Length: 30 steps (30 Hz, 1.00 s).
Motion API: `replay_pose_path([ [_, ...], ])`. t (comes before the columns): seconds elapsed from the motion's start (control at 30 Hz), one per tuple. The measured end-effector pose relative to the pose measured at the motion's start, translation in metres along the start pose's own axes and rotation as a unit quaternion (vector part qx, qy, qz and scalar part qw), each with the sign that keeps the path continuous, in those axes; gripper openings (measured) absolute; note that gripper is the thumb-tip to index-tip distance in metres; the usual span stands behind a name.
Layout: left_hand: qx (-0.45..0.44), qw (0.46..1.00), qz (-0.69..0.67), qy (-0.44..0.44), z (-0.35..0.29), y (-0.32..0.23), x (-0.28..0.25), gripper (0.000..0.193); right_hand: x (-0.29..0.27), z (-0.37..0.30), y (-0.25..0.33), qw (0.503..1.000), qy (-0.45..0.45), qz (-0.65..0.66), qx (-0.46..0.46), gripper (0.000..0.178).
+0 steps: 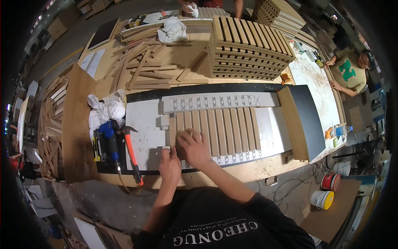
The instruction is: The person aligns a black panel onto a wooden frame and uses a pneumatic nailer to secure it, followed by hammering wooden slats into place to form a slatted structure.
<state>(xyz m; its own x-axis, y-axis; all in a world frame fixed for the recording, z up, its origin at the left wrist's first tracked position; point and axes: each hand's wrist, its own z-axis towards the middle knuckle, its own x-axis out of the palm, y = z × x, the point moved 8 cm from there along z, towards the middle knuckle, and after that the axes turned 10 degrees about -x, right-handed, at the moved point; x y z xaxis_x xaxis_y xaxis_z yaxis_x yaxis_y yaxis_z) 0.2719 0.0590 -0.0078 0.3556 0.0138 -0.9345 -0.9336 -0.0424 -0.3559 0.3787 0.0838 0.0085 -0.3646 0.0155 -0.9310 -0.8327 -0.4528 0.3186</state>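
A panel of parallel wooden slats (222, 132) lies on the white work surface in front of me. My right hand (194, 149) rests over the panel's left slats, fingers spread. Just to its left, my left hand (170, 167) is closed at the near end of the leftmost slat. What its fingers pinch, if anything, is hidden. Along the panel's far side runs a pale strip with crossed pencil marks (219, 102). Similar marks show along the near side.
Left of the panel lie an orange-handled hammer (132, 155), a blue air nailer (110, 139) and crumpled white plastic (108, 110). Stacked dark-faced boards (304, 122) stand right. Beyond are loose wood strips (143, 68) and stacked slatted panels (251, 50). Other people work at the far and right sides.
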Motion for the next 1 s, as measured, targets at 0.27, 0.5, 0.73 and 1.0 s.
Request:
replay_pose_path([
  [0.27, 0.071, 0.994, 0.078, 0.029, 0.003, -0.032, -0.039, 0.042, -0.002, -0.001, -0.007, 0.999, 0.05, 0.0, -0.014, 0.06],
  [0.5, 0.151, 0.983, 0.068, 0.084, 0.017, 0.002, -0.016, 0.057, 0.004, 0.003, -0.004, 0.993, 0.109, -0.019, -0.035, 0.081],
  [0.73, 0.137, 0.983, 0.026, 0.117, 0.022, 0.007, -0.012, 0.055, 0.006, 0.004, 0.002, 0.994, 0.11, 0.016, 0.003, 0.074],
  [1.0, 0.057, 0.985, -0.145, -0.071, 0.035, 0.069, -0.076, 0.052, 0.0, 0.007, 0.007, 0.987, 0.156, -0.028, 0.005, 0.082],
])
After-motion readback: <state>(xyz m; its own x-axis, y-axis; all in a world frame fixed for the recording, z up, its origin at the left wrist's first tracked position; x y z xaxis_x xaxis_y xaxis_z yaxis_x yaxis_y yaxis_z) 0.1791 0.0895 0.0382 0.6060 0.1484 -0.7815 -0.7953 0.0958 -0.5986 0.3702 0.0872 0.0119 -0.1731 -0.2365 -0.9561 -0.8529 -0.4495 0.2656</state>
